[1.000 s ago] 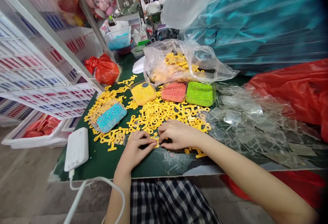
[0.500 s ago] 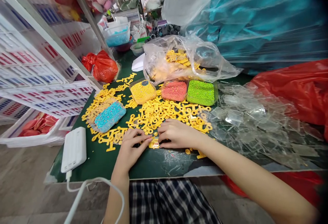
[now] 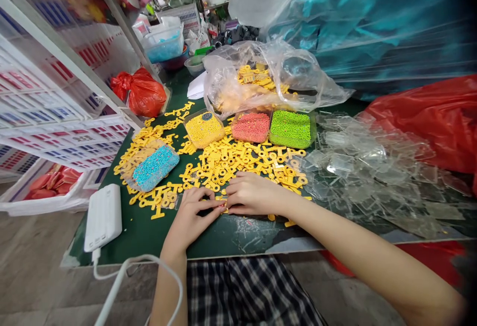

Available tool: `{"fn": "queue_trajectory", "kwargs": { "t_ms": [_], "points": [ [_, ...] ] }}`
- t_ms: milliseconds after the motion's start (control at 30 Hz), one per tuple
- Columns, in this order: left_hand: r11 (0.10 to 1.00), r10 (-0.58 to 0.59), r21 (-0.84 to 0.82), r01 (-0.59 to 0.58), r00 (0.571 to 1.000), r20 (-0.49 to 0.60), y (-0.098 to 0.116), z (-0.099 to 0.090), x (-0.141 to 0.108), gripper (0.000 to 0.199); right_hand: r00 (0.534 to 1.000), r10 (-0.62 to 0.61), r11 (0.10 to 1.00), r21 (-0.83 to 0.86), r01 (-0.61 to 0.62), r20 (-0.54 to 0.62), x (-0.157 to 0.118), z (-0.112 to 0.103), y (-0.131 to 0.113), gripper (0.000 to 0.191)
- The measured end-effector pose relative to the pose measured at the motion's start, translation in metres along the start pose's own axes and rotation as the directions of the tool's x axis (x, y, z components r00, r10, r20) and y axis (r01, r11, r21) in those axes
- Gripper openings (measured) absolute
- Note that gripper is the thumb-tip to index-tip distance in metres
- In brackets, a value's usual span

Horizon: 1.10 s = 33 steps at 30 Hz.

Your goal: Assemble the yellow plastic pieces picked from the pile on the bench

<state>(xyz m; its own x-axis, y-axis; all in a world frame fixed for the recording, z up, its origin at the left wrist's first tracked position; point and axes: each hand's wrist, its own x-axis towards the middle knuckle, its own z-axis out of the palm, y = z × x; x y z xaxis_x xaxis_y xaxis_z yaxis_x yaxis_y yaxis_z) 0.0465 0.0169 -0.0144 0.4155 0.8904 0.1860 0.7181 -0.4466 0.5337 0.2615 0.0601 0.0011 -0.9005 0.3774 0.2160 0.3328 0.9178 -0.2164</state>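
Observation:
Near the table's front edge, my left hand (image 3: 196, 211) and my right hand (image 3: 249, 194) meet at a small yellow piece (image 3: 222, 199). The fingers of both hands are closed round it, thumbs and fingertips nearly touching, and they cover most of it. Just beyond lies a pile of yellow plastic pieces (image 3: 238, 159). Behind the pile stand trays of yellow beads (image 3: 204, 131), pink beads (image 3: 251, 127) and green beads (image 3: 290, 127). A tray of blue beads (image 3: 155, 167) rests on more yellow pieces at the left.
A white power bank (image 3: 103, 217) with a cable lies at the left edge. Clear plastic pieces (image 3: 365, 172) cover the table's right side. At the back are an open plastic bag (image 3: 261, 80) and a tied red bag (image 3: 145, 92). White crates (image 3: 74, 139) stand left.
My fingers have closed in over the small yellow piece, which shows less than before. The whole view has shifted slightly, and the trays appear a little higher and further left.

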Motion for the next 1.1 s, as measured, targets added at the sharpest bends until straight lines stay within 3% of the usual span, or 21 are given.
{"fn": "queue_trajectory", "kwargs": {
  "t_ms": [400, 567, 800, 933, 1100],
  "points": [
    [1.000, -0.020, -0.009, 0.019, 1.000, -0.025, 0.001, -0.002, 0.001, 0.022, 1.000, 0.008, 1.000, 0.006, -0.008, 0.017, 0.001, 0.004, 0.001, 0.018],
    [0.999, -0.038, 0.019, 0.042, 0.988, -0.150, -0.002, -0.002, 0.001, 0.020, 1.000, 0.009, 1.000, -0.005, -0.009, 0.023, 0.001, 0.002, 0.002, 0.023],
    [1.000, 0.014, 0.029, -0.005, 0.947, -0.322, 0.001, -0.004, 0.003, 0.021, 0.996, 0.041, 0.995, -0.085, -0.048, -0.076, -0.001, -0.009, 0.002, 0.039],
    [0.998, 0.043, 0.051, -0.030, 0.955, -0.294, 0.013, -0.021, 0.037, 0.026, 0.995, 0.040, 0.989, -0.138, -0.053, -0.096, -0.001, -0.011, 0.004, 0.039],
    [0.980, 0.129, 0.164, -0.110, 0.985, -0.111, 0.031, -0.032, 0.134, 0.033, 0.986, -0.002, 0.987, -0.158, -0.025, -0.166, -0.001, -0.010, 0.008, 0.043]
  ]
}}
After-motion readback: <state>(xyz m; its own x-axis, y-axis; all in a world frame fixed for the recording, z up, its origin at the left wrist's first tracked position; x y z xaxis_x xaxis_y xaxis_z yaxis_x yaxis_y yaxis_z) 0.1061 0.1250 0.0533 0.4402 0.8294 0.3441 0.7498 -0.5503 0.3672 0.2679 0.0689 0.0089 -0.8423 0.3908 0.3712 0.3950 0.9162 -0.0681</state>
